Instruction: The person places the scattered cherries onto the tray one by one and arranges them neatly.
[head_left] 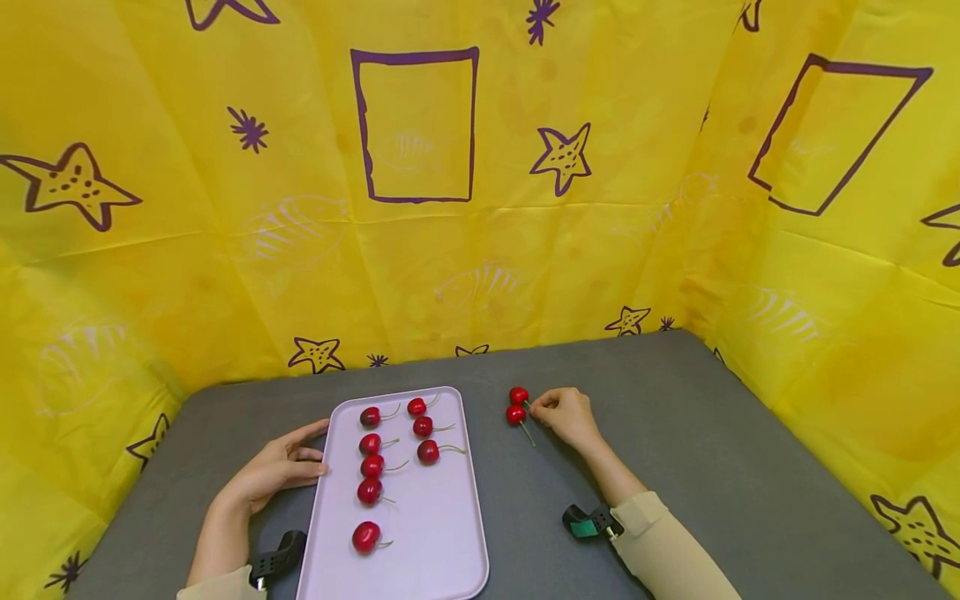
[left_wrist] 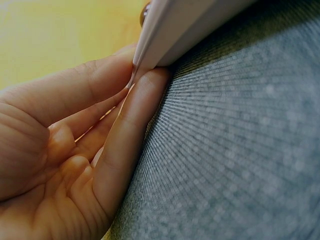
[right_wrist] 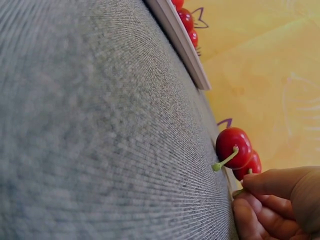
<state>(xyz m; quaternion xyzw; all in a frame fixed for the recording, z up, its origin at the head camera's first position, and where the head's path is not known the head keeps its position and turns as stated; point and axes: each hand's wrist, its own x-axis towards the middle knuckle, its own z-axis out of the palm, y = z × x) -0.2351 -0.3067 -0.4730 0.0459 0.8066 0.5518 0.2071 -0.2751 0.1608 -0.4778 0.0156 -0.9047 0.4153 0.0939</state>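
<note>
A pale lilac tray [head_left: 427,533] bears several red cherries with green stems in two rough columns, such as a cherry [head_left: 367,537] near its lower left. My left hand [head_left: 273,471] holds the tray's left rim; in the left wrist view its fingertips [left_wrist: 150,82] meet at the tray edge. On the table right of the tray lie two more cherries close together, a far one [head_left: 518,396] and a near one [head_left: 515,415]. My right hand [head_left: 568,417] pinches the far cherry's stem between thumb and finger. In the right wrist view the near cherry [right_wrist: 233,145] partly covers the far cherry [right_wrist: 252,165].
Dark grey ribbed cloth [head_left: 720,467] covers the table. Yellow sheeting [head_left: 420,275] with purple starfish and fish drawings stands behind it and along both sides. Each wrist wears a black camera mount, as with the right mount [head_left: 588,523].
</note>
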